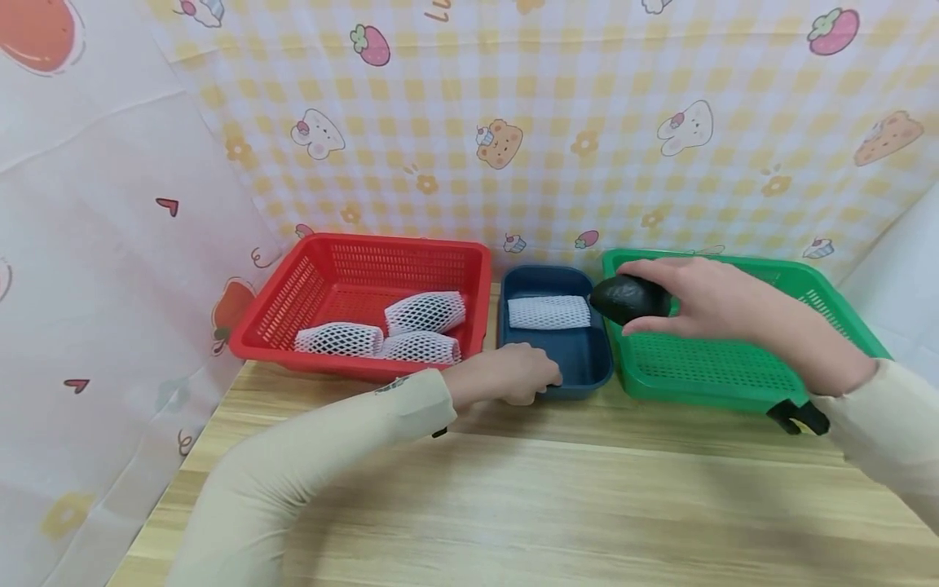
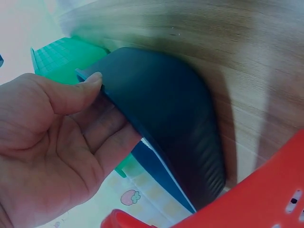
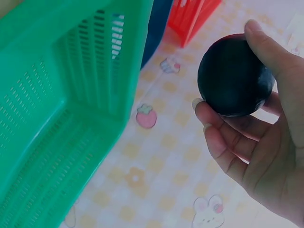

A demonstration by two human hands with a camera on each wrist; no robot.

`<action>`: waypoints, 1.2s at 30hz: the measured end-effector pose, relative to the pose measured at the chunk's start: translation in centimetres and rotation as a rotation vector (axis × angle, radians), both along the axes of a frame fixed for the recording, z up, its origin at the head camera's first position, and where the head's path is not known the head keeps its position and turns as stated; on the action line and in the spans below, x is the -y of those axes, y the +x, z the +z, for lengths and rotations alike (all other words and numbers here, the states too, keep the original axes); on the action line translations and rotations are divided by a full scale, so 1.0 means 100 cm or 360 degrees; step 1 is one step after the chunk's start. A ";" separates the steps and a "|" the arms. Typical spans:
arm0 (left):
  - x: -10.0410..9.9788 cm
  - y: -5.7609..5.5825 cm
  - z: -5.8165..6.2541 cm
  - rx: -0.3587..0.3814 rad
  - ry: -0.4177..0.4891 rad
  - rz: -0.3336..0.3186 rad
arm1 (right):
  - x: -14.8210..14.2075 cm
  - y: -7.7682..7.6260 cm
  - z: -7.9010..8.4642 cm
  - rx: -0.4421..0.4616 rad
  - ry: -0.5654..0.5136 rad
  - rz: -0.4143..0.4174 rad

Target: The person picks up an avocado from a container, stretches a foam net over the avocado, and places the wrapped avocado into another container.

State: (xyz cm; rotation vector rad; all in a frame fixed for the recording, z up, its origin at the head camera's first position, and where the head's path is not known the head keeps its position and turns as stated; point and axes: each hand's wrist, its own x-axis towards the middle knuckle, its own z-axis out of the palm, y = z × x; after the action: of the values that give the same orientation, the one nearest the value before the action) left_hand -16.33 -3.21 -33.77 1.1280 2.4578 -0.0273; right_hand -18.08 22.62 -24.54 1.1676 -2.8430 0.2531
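Observation:
A dark avocado (image 1: 629,299) is held in my right hand (image 1: 704,297), above the left side of the green basket (image 1: 734,399). The right wrist view shows thumb and fingers curled round the avocado (image 3: 235,76). My left hand (image 1: 513,373) grips the near rim of the blue bin (image 1: 579,390). In the left wrist view the thumb of the left hand (image 2: 61,142) lies outside the bin wall (image 2: 156,104) and the fingers inside. One white foam net sleeve (image 1: 548,312) lies in the bin, toward its back.
Left of the bin stands a red basket (image 1: 359,371) with three white foam net sleeves (image 1: 339,339) in it. A black clip-like object (image 1: 798,417) is at the green basket's near right edge. Wooden table (image 1: 543,505) in front, patterned cloth (image 1: 557,98) behind.

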 end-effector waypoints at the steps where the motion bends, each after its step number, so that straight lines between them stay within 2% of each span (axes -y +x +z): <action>1: 0.000 0.000 0.000 -0.0002 0.0003 0.0000 | 0.002 0.003 -0.001 0.0005 0.0011 0.0004; 10: 0.003 -0.001 0.000 0.0042 0.0050 0.0027 | 0.022 0.027 -0.017 -0.0031 0.0089 0.0150; 16: 0.003 -0.001 -0.001 0.0005 0.0018 0.0010 | 0.031 0.041 -0.028 0.0044 0.0135 0.0193; 24: 0.003 -0.001 -0.002 0.0025 0.0060 0.0090 | 0.038 0.052 -0.041 0.0228 0.0198 0.0188; 36: 0.003 -0.003 -0.004 0.0001 0.0043 0.0008 | 0.043 0.060 -0.068 0.0350 0.0224 0.0279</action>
State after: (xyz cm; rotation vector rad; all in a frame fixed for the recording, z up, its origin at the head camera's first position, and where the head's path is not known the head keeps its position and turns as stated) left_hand -16.65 -3.51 -34.17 1.1327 2.4677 0.0076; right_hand -12.04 18.28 -31.32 1.5085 -2.9889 0.2033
